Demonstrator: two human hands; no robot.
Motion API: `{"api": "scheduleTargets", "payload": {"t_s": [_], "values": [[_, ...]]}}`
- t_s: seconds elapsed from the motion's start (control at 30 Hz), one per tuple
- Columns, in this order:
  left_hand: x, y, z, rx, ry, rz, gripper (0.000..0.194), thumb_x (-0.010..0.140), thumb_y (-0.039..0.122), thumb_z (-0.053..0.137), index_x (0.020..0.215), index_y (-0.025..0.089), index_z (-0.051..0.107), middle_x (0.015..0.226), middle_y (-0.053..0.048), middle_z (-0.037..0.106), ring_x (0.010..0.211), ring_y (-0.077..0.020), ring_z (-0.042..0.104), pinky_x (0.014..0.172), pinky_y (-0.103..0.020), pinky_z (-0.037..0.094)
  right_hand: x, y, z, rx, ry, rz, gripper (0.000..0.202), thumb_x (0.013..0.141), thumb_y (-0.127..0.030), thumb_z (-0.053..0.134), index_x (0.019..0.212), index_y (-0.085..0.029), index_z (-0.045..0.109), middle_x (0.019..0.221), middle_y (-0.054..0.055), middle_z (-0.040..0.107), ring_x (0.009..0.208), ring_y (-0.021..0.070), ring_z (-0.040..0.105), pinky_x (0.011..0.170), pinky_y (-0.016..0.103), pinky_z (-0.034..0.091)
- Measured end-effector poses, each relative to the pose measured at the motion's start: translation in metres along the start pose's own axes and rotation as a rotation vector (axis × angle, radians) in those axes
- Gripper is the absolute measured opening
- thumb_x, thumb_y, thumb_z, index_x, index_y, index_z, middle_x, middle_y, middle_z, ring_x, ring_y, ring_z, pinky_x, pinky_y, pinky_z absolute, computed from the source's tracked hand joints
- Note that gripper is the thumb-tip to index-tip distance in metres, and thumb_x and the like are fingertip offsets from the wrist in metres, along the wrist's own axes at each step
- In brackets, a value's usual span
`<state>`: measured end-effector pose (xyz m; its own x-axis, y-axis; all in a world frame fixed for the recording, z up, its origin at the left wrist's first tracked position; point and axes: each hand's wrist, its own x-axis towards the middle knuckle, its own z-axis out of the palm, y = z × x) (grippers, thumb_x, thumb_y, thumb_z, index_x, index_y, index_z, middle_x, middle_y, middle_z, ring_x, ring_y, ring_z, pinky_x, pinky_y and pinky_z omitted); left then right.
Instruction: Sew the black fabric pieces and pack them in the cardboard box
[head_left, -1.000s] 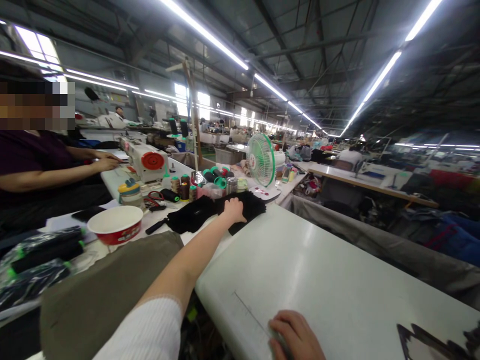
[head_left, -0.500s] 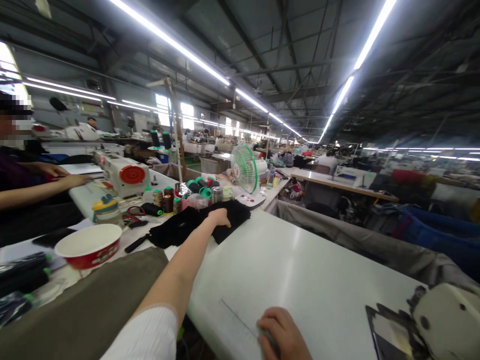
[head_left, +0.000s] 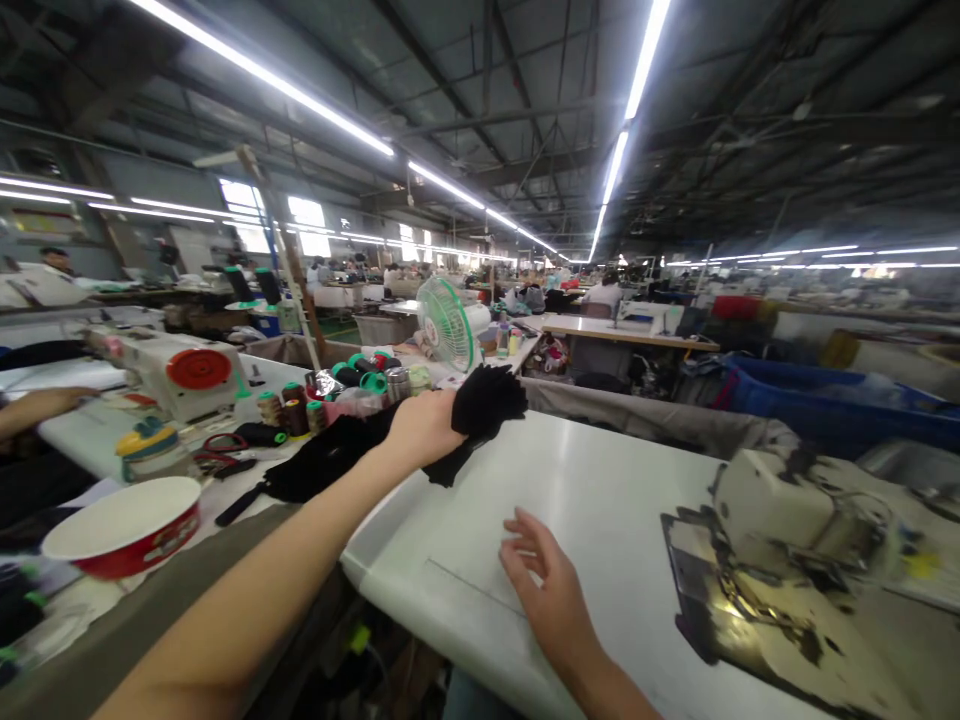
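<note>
My left hand (head_left: 426,428) is closed round a bunch of black fabric (head_left: 487,405), raised a little over the far left corner of the white table (head_left: 600,510). More black fabric (head_left: 330,455) lies behind and left of that hand, beside the thread spools. My right hand (head_left: 546,580) is over the near part of the table, its fingers apart and slightly curled, with nothing in it.
A sewing machine (head_left: 787,530) stands at the right. At the left are a red and white bowl (head_left: 124,525), a yellow-lidded jar (head_left: 150,450), thread spools (head_left: 292,412) and another sewing machine (head_left: 176,370). A green fan (head_left: 450,325) stands beyond; a person's arm (head_left: 45,405) shows far left.
My view has turned right. My left hand has closed on the black fabric and lifted part of it. My right hand has moved forward over the table and spread its fingers.
</note>
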<state>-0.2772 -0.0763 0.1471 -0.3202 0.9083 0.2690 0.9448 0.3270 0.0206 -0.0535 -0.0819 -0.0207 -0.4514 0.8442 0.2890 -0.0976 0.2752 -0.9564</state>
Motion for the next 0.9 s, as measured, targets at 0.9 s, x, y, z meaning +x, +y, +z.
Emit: {"api": "scheduleTargets", "payload": {"t_s": [0.9], "values": [[-0.219, 0.19, 0.129, -2.079, -0.733, -0.246, 0.077, 0.053, 0.073, 0.084, 0.106, 0.019, 0.073, 0.122, -0.012, 0.07, 0.133, -0.0389, 0.049, 0.117, -0.049, 0.037, -0.127, -0.124, -0.123, -0.516, 0.09, 0.13, 0.061, 0.07, -0.037, 0.079, 0.125, -0.02, 0.056, 0.123, 0.013, 0.062, 0.12, 0.034, 0.056, 0.104, 0.048, 0.044]]}}
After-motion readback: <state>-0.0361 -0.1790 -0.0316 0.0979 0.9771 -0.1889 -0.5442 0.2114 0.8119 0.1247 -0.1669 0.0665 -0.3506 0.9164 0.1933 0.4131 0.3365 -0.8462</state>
